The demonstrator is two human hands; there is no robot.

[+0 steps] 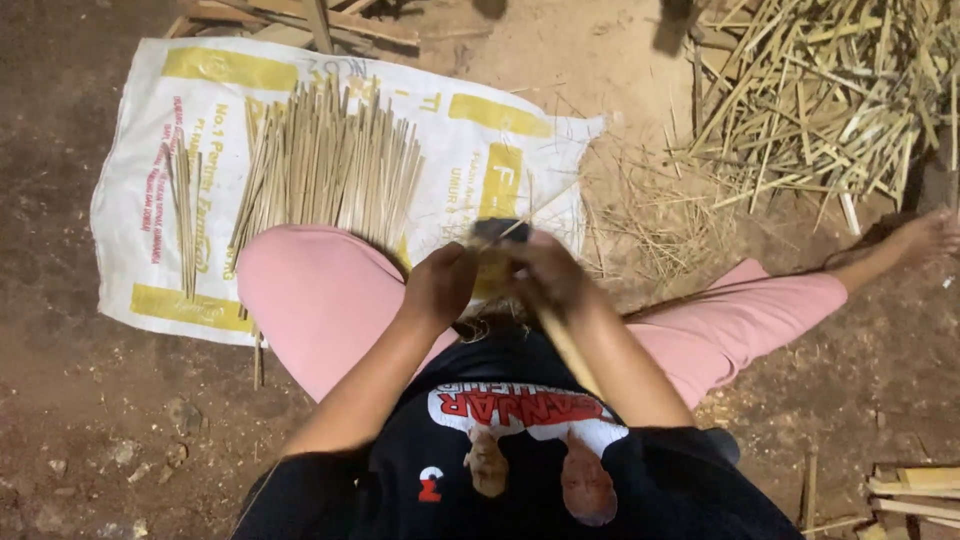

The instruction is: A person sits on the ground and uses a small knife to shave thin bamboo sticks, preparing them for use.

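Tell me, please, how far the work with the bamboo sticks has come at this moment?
Done: a fan of thin trimmed sticks and a smaller bundle lie on the white sack. In hand: the left hand and right hand grip one bamboo strip with a dark tool, blurred. Left: a large heap of rough bamboo pieces on the ground.

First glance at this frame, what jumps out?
The two hands meet at centre: the left hand and right hand grip a bamboo stick that slants down toward the lap, with a dark blade-like tool blurred above them. Behind, a fan of thin bamboo slivers lies on a white and yellow sack, and a rough scrap heap fills the top right.
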